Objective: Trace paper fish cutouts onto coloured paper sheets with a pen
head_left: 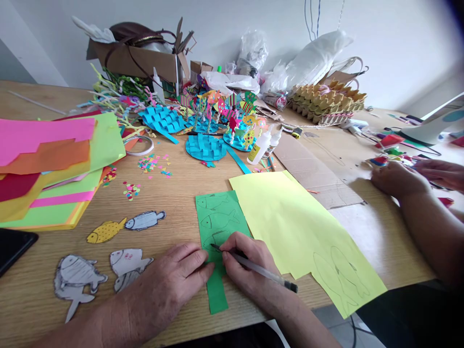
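Note:
Pinched in my right hand (250, 261) is a pen (264, 274) with a clear barrel and dark end cap. Its tip touches a green paper strip (217, 295) on which several fish outlines are drawn in a column. My left hand (170, 275) lies on the table with its fingers stretched out, the fingertips on the strip's left edge. Partly under the strip's right side lies a yellow paper sheet (286, 217), with two fish outlines near its lower right corner. Left of my left hand are cut-out paper fish, one yellow fish (105, 232) and several grey-white ones (78, 270).
Stacked coloured paper (47, 150) and a dark device (14, 246) are at left. Confetti (147, 164), a tape roll (139, 145), blue woven paper discs (205, 147) and glue bottles (259, 147) lie beyond. Another person's hands (402, 179) work at right, near cardboard (315, 169).

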